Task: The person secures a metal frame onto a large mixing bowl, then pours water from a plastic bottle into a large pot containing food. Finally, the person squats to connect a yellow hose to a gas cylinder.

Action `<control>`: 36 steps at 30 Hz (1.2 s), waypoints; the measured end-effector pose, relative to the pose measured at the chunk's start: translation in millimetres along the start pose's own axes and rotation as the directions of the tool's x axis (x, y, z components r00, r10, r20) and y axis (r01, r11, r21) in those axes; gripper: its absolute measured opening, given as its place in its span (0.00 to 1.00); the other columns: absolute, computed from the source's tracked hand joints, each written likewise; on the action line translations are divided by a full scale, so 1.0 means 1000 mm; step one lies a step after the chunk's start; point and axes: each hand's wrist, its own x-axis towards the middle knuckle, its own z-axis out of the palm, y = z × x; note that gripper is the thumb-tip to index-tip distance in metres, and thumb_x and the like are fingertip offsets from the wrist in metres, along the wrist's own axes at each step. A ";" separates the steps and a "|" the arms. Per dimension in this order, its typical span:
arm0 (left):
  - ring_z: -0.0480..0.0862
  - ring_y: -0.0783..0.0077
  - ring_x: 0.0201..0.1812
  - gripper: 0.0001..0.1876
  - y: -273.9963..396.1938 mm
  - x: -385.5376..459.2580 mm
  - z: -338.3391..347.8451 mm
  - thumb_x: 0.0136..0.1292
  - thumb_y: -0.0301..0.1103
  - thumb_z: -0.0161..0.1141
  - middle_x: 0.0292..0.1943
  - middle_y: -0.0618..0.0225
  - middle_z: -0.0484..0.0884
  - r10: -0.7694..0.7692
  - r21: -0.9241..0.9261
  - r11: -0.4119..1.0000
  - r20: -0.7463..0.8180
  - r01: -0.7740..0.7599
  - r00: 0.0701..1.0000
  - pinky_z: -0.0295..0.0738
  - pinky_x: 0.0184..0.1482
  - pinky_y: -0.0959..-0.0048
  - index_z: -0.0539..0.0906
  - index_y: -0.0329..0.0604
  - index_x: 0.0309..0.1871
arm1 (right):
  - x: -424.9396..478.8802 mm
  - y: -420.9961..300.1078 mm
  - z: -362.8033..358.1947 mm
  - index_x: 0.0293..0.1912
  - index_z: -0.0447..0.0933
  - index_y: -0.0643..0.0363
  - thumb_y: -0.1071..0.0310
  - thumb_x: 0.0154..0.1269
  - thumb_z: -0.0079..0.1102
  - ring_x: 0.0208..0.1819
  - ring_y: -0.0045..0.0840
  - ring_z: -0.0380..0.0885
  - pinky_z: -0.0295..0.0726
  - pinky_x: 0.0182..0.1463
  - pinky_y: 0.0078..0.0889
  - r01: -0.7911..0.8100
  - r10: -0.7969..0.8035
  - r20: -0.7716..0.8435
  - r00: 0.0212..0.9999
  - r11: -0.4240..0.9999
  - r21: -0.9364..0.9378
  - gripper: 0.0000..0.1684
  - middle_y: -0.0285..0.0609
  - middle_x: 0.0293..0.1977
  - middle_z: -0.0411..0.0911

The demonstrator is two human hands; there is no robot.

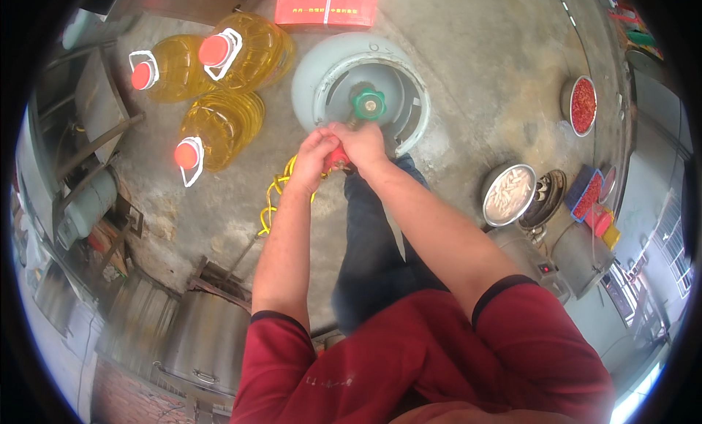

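A pale blue-grey gas cylinder stands upright on the concrete floor before me, with a round collar around its top. Inside the collar sits a green valve handwheel. At the collar's near side, my left hand grips a red gas regulator from the left. My right hand closes around its other side, just below the handwheel; its fingers hide the joint with the valve. A coiled yellow hose hangs beside my left wrist and runs down toward the floor.
Several large bottles of yellow oil stand left of the cylinder. Behind it is a red carton bearing writing. To the right are a metal basin of white pieces and a bowl of red chillies. Steel cabinets are at lower left.
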 end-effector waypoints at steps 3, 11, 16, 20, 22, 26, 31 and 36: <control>0.78 0.84 0.29 0.13 0.004 0.001 0.004 0.67 0.34 0.54 0.35 0.72 0.81 0.017 -0.002 1.000 0.014 -0.017 1.000 0.65 0.23 0.87 0.77 0.41 0.52 | -0.002 -0.003 0.000 0.38 0.76 0.71 0.67 0.58 0.62 0.32 0.24 0.78 0.76 0.34 0.30 -0.081 0.080 0.025 0.996 0.996 0.042 0.15 0.45 0.32 0.79; 0.79 0.85 0.30 0.14 0.002 0.002 -0.001 0.67 0.34 0.54 0.38 0.72 0.82 -0.005 -0.018 1.000 0.007 0.005 1.000 0.63 0.21 0.88 0.77 0.42 0.54 | 0.000 -0.002 0.000 0.36 0.78 0.69 0.69 0.57 0.61 0.31 0.24 0.78 0.76 0.34 0.30 -0.003 0.002 0.005 1.000 0.998 0.069 0.11 0.43 0.31 0.79; 0.78 0.86 0.28 0.14 0.008 0.002 0.002 0.68 0.36 0.54 0.34 0.74 0.82 -0.012 -0.005 1.000 0.020 0.012 1.000 0.62 0.21 0.87 0.78 0.42 0.52 | 0.005 0.010 0.001 0.36 0.78 0.69 0.67 0.57 0.63 0.32 0.23 0.79 0.76 0.34 0.31 -0.019 0.018 0.014 1.000 0.995 0.094 0.13 0.45 0.32 0.80; 0.78 0.85 0.28 0.14 0.007 0.005 -0.003 0.68 0.37 0.54 0.34 0.74 0.82 -0.015 -0.005 1.000 0.039 0.015 0.999 0.62 0.21 0.87 0.78 0.42 0.52 | 0.007 -0.003 0.006 0.36 0.78 0.71 0.66 0.57 0.63 0.32 0.25 0.79 0.76 0.35 0.32 -0.131 0.119 -0.087 0.989 0.982 -0.139 0.14 0.47 0.32 0.80; 0.78 0.85 0.28 0.14 0.009 0.003 0.000 0.68 0.38 0.55 0.34 0.74 0.82 -0.018 -0.007 1.000 0.026 0.018 1.000 0.62 0.21 0.87 0.78 0.42 0.52 | 0.001 -0.007 0.000 0.35 0.78 0.72 0.64 0.57 0.64 0.30 0.26 0.79 0.76 0.33 0.32 -0.092 0.091 -0.059 0.994 0.996 -0.013 0.16 0.48 0.30 0.80; 0.78 0.85 0.28 0.15 0.007 0.006 -0.002 0.67 0.38 0.55 0.35 0.74 0.82 -0.022 -0.001 1.000 0.050 0.022 0.998 0.62 0.21 0.87 0.77 0.42 0.54 | 0.012 0.018 -0.002 0.35 0.78 0.72 0.61 0.55 0.66 0.29 0.26 0.79 0.76 0.33 0.32 -0.044 0.044 -0.011 0.999 0.997 0.062 0.19 0.49 0.29 0.80; 0.79 0.84 0.32 0.16 0.008 0.004 0.002 0.68 0.39 0.55 0.38 0.72 0.81 -0.010 0.002 1.000 0.002 0.010 1.000 0.65 0.23 0.87 0.76 0.43 0.55 | 0.006 -0.002 0.006 0.39 0.77 0.69 0.66 0.59 0.63 0.33 0.26 0.79 0.76 0.37 0.31 -0.089 0.083 -0.049 0.995 0.986 -0.143 0.14 0.46 0.33 0.79; 0.80 0.81 0.37 0.16 0.008 0.004 0.003 0.69 0.41 0.54 0.41 0.69 0.81 0.019 0.101 0.995 -0.013 -0.018 1.000 0.72 0.32 0.83 0.76 0.42 0.54 | -0.005 0.013 0.002 0.49 0.73 0.66 0.65 0.61 0.63 0.41 0.26 0.78 0.76 0.43 0.30 0.010 -0.017 0.014 1.000 0.914 0.405 0.20 0.45 0.40 0.77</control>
